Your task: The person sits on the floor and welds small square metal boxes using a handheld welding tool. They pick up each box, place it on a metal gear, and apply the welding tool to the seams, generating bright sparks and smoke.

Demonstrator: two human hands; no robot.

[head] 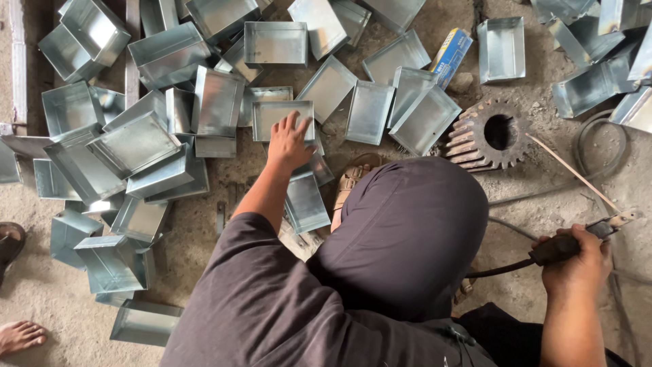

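Hands work apart: the left hand [288, 144], fingers spread, rests on a shallow rectangular tray of dull grey sheet metal [282, 117] at 12 o'clock, while the right hand [576, 257] at 4 o'clock grips a black-handled electrode holder with a thin rod [569, 239]. Similar shiny folded trays [136, 146] litter the dusty, gritty concrete floor [41, 285] beside a rusty toothed gear [490, 133].

L hand [288, 144] outstretched, fingers spread; R hand [576, 261] fisted, gripping.
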